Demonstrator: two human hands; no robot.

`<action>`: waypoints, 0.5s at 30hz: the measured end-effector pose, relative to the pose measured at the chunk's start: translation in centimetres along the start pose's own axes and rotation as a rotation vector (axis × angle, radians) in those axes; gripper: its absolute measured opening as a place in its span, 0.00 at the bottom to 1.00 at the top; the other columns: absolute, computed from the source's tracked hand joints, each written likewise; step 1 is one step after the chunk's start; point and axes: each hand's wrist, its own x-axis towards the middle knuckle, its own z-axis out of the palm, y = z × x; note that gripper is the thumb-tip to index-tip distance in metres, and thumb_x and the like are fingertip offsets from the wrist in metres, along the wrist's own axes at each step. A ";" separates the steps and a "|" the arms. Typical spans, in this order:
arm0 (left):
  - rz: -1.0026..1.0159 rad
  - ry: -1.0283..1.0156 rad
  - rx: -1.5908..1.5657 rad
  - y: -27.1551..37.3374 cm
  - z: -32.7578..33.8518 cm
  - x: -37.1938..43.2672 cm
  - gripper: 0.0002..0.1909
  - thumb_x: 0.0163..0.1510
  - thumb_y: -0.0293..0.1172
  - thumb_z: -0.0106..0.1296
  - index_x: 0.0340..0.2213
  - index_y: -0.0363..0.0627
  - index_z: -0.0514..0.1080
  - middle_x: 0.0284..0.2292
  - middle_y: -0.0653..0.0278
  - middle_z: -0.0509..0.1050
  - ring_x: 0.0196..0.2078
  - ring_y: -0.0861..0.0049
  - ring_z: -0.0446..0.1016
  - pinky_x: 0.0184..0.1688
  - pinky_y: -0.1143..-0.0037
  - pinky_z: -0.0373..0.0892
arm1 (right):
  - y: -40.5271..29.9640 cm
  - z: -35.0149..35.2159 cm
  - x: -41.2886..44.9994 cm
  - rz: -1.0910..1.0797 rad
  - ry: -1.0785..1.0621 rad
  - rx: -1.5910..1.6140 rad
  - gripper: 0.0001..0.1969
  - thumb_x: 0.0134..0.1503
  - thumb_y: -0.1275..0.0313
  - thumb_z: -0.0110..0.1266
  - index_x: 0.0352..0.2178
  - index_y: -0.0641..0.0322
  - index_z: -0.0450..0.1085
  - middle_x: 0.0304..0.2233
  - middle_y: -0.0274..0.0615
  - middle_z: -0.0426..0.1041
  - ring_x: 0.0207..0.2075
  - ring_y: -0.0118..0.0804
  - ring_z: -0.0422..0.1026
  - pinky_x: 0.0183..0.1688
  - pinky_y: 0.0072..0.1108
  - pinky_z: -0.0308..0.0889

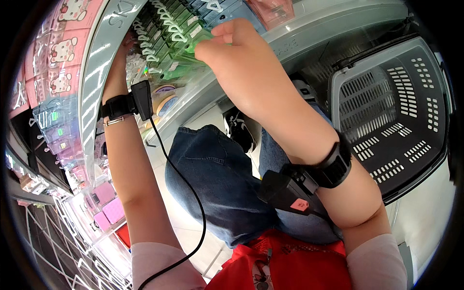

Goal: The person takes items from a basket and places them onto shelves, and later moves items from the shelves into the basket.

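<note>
My left hand (pixel 125 50) reaches in behind the grey-green shelf frame (pixel 95 72), with its fingers lost in shadow among the goods. Beside it, rows of green clear plastic pouches (pixel 177 69) with white hook-shaped tabs (pixel 174 30) hang close together. My right hand (pixel 237 41) is at the front of these pouches, its thumb and fingers around a pouch edge; whether it grips one is unclear. Blue pouches (pixel 232 14) and a pink pouch (pixel 272 12) are just beyond it. Each forearm wears a black strap with a device (pixel 142 99).
A black and grey perforated shopping basket (pixel 393 127) stands on the right. A clear shelf lip (pixel 192 92) runs before my knees (pixel 210 174). Pink packs with cartoon figures (pixel 63 50) fill the left side. A black cable (pixel 197 203) loops from the left wrist device.
</note>
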 end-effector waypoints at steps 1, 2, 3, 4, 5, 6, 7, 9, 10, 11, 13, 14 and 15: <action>0.104 0.023 0.205 0.1 -0.2 0.4 0.21 0.62 0.40 0.38 0.49 0.37 0.66 0.48 0.56 0.71 0.47 0.66 0.72 0.52 0.71 0.66 | -0.3 0.1 -0.2 0.001 0.006 0.001 0.22 0.48 0.66 0.50 0.37 0.79 0.62 0.38 0.67 0.66 0.42 0.61 0.67 0.46 0.35 0.63; 0.209 0.047 0.408 0.2 -0.5 0.9 0.21 0.62 0.40 0.38 0.49 0.38 0.67 0.48 0.57 0.72 0.47 0.66 0.72 0.51 0.71 0.66 | -0.6 0.3 -0.4 0.043 0.046 0.018 0.18 0.48 0.68 0.50 0.34 0.77 0.63 0.36 0.65 0.66 0.40 0.61 0.67 0.43 0.36 0.64; 0.311 0.072 0.615 0.3 -0.9 1.1 0.21 0.61 0.40 0.39 0.48 0.39 0.68 0.47 0.57 0.72 0.47 0.66 0.72 0.51 0.71 0.66 | -0.7 0.6 -0.6 0.085 0.084 0.038 0.14 0.48 0.70 0.50 0.31 0.74 0.65 0.34 0.64 0.66 0.37 0.60 0.67 0.41 0.37 0.64; 0.414 0.097 0.820 0.4 -1.2 1.3 0.20 0.61 0.41 0.39 0.48 0.40 0.69 0.47 0.58 0.72 0.47 0.66 0.73 0.51 0.71 0.66 | -0.6 0.3 -0.5 0.060 0.061 0.022 0.13 0.47 0.70 0.50 0.30 0.73 0.66 0.33 0.64 0.66 0.37 0.60 0.67 0.40 0.37 0.64; 0.517 0.122 1.024 0.4 -1.6 1.5 0.20 0.61 0.41 0.40 0.47 0.41 0.70 0.47 0.58 0.72 0.47 0.67 0.73 0.51 0.72 0.66 | -0.5 0.2 -0.5 0.014 0.048 -0.001 0.12 0.46 0.71 0.51 0.29 0.73 0.66 0.32 0.63 0.66 0.36 0.59 0.67 0.39 0.36 0.64; 0.508 0.093 0.893 1.5 -0.8 0.7 0.20 0.58 0.40 0.45 0.46 0.39 0.70 0.45 0.53 0.73 0.47 0.59 0.71 0.49 0.67 0.65 | -0.4 0.1 -0.4 -0.030 0.035 -0.025 0.11 0.45 0.72 0.51 0.28 0.72 0.66 0.31 0.63 0.66 0.35 0.58 0.68 0.38 0.36 0.64; 0.507 0.091 0.892 1.1 -0.7 1.0 0.20 0.58 0.40 0.45 0.46 0.39 0.70 0.45 0.53 0.73 0.47 0.59 0.71 0.49 0.67 0.65 | -0.1 0.1 -0.4 -0.094 0.030 -0.062 0.10 0.45 0.72 0.52 0.27 0.71 0.66 0.31 0.62 0.66 0.35 0.58 0.68 0.37 0.36 0.64; 0.475 0.008 0.847 0.1 -0.9 1.9 0.22 0.58 0.44 0.43 0.49 0.44 0.69 0.50 0.58 0.70 0.52 0.66 0.68 0.55 0.73 0.60 | 0.7 0.2 -0.5 -0.283 0.040 -0.184 0.08 0.43 0.74 0.53 0.25 0.70 0.67 0.29 0.62 0.66 0.34 0.56 0.68 0.35 0.36 0.65; 0.463 -0.017 0.834 -0.5 -1.2 2.3 0.23 0.58 0.45 0.43 0.50 0.45 0.69 0.51 0.60 0.70 0.54 0.69 0.67 0.57 0.74 0.58 | 1.2 0.4 -0.5 -0.442 0.053 -0.303 0.07 0.42 0.74 0.53 0.24 0.69 0.67 0.28 0.61 0.66 0.33 0.56 0.68 0.35 0.36 0.65; 0.438 -0.030 0.822 -1.1 -1.5 2.5 0.25 0.59 0.45 0.42 0.52 0.44 0.67 0.53 0.59 0.67 0.56 0.69 0.64 0.59 0.74 0.56 | 1.6 0.6 -0.5 -0.568 0.070 -0.407 0.07 0.41 0.75 0.54 0.23 0.68 0.67 0.28 0.61 0.66 0.32 0.55 0.68 0.34 0.36 0.65; 0.401 -0.049 0.803 -1.6 -1.8 2.7 0.27 0.59 0.45 0.42 0.54 0.42 0.63 0.56 0.58 0.64 0.59 0.69 0.60 0.61 0.74 0.53 | 1.6 0.6 -0.3 -0.605 0.071 -0.428 0.06 0.41 0.76 0.54 0.22 0.68 0.67 0.27 0.60 0.66 0.32 0.54 0.69 0.33 0.36 0.65; 0.388 -0.055 0.797 -1.8 -2.0 2.8 0.28 0.59 0.45 0.42 0.55 0.41 0.62 0.57 0.58 0.62 0.60 0.69 0.59 0.61 0.74 0.52 | 1.1 0.3 -0.4 -0.426 0.034 -0.287 0.06 0.41 0.75 0.54 0.22 0.68 0.67 0.27 0.60 0.66 0.32 0.54 0.69 0.33 0.35 0.65; 0.364 -0.099 0.839 -1.3 -1.3 2.6 0.27 0.59 0.45 0.41 0.55 0.40 0.62 0.57 0.58 0.63 0.60 0.69 0.59 0.61 0.74 0.52 | 0.7 0.1 -0.4 -0.234 0.020 -0.153 0.06 0.42 0.75 0.54 0.23 0.68 0.67 0.27 0.60 0.66 0.32 0.54 0.69 0.33 0.35 0.65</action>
